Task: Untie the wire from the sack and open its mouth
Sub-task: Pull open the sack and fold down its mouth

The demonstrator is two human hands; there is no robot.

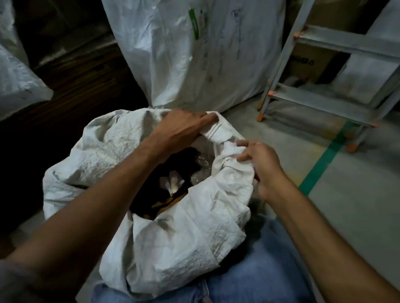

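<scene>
A white woven sack (184, 239) stands on the floor in front of my knees, its mouth spread wide. Inside it I see dark contents, crumpled clear plastic and a scrap of white paper (172, 182). My left hand (181, 126) grips the far rim of the sack's mouth. My right hand (259, 164) pinches the bunched rim on the right side. No wire shows anywhere in view.
A tall white sack (189, 45) stands just behind, and another (10, 53) lies at the left. A metal stepladder (335, 73) with orange feet stands at the right, cardboard boxes behind it. A green line (325, 159) crosses the grey floor. My jeans-clad legs (257, 276) are below.
</scene>
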